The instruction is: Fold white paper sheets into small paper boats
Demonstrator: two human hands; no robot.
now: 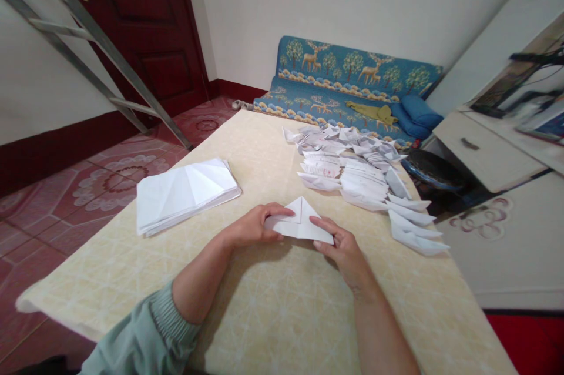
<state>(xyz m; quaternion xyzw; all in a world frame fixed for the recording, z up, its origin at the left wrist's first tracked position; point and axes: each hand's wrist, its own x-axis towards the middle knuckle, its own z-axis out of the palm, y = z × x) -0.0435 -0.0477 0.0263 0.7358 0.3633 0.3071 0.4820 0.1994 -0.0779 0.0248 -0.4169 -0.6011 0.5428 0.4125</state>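
- Step in hand, by the look of it: a fold on a single sheet of white paper [299, 223], now a rough triangle with a flap lying on top, held low over the middle of the bench [282, 310] (contact with the surface hidden).
- Left grip [253, 225]: closed, pinching the left end of the sheet.
- Right grip [341, 251]: fingers [324, 227] curled over the right side of the sheet; firm pinch or light touch not clear (thumb mostly hidden).
- Next move, as a judgement: seemingly a firm crease along the flap, with both ends kept steady.
- Left of the hands, well apart: a flat stack of folded white paper [187, 196] on the bench.
- Right of the hands and beyond: a loose spread of folded paper boats [356, 172], the nearest just beyond the right grip, not touching it.
- Around the bench: a blue deer-pattern sofa [352, 78], a metal ladder [99, 49], a dark red door [147, 22], a cream drawer unit [489, 149], red patterned floor tiles [94, 187].
- On the left forearm: a pale green sleeve [152, 334].
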